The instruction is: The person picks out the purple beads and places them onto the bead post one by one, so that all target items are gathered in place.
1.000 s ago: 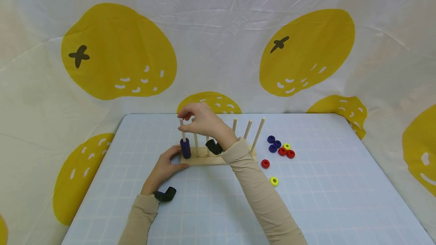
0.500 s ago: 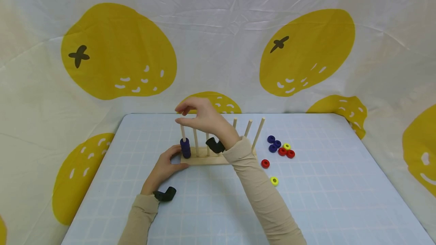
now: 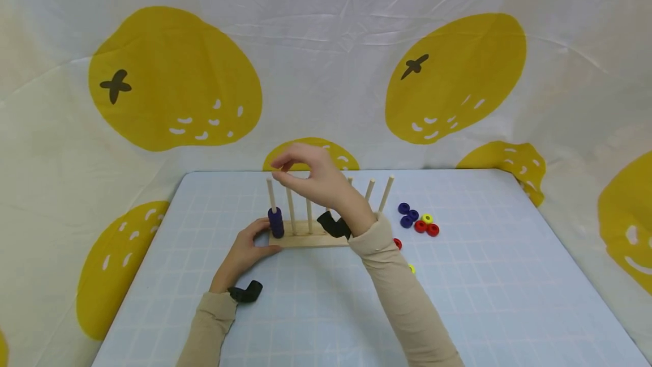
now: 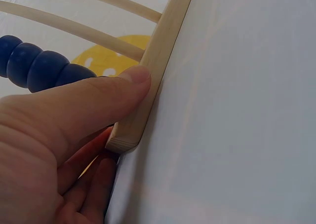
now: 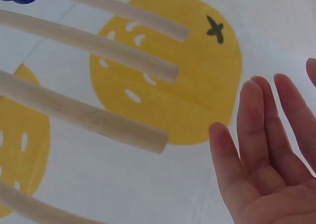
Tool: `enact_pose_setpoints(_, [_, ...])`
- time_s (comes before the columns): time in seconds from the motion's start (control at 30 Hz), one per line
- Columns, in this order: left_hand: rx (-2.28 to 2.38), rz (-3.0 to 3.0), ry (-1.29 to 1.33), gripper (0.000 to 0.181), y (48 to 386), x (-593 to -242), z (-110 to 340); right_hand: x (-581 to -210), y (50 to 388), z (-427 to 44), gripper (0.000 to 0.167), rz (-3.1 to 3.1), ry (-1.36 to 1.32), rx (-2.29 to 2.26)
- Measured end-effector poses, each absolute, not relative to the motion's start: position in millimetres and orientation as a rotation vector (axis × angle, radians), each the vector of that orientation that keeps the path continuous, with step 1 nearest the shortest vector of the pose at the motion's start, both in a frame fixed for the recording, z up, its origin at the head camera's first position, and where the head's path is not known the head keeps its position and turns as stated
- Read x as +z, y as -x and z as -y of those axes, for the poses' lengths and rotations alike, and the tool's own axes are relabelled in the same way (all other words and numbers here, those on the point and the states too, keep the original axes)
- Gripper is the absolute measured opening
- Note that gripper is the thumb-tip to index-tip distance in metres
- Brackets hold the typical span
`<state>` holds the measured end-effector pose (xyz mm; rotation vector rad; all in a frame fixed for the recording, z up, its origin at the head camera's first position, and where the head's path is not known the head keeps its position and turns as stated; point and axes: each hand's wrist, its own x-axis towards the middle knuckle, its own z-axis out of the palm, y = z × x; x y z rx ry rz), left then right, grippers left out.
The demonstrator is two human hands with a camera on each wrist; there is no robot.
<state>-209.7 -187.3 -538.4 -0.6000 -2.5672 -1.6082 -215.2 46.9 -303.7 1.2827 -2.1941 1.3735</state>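
Observation:
A wooden peg stand with a long flat base (image 3: 311, 240) and several upright pegs stands toward the back of the table. Its leftmost peg carries a stack of dark blue beads (image 3: 276, 223), with the peg top bare above them. My left hand (image 3: 248, 245) grips the left end of the base; the left wrist view has the thumb (image 4: 131, 81) on its front edge and the other fingers behind. Above the pegs hovers my right hand (image 3: 317, 179), its fingers loosely curved and holding nothing. In the right wrist view its fingers (image 5: 253, 120) are apart from the peg tips.
Right of the stand lie loose blue beads (image 3: 406, 221), red beads (image 3: 433, 230) and a yellow bead (image 3: 427, 218). Nearer, another red bead (image 3: 398, 244) and a yellow one (image 3: 412, 269) are partly covered by the right sleeve (image 3: 402, 293). A fruit-patterned cloth (image 3: 326, 72) hangs behind.
My right hand has risen off the leftmost peg and shifted right, away from the blue stack. The left hand stays on the base. The head view has shifted slightly.

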Motion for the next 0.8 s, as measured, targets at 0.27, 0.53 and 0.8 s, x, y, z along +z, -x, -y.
enact_pose_setpoints(0.27, [-1.556, 2.558, 0.605, 0.055, 210, -541, 187, -301, 202, -65, 0.009, 2.072, -1.29, 1.36])
enact_pose_setpoints(0.53, [-1.621, 2.556, 0.57, 0.058, 208, -540, 185, -304, 190, -82, 0.011, 2.032, -1.251, 1.349])
enact_pose_setpoints(0.8, [-1.612, 2.598, 0.557, 0.057, 209, -539, 187, -307, 176, -101, 0.016, 1.959, -1.236, 1.394])
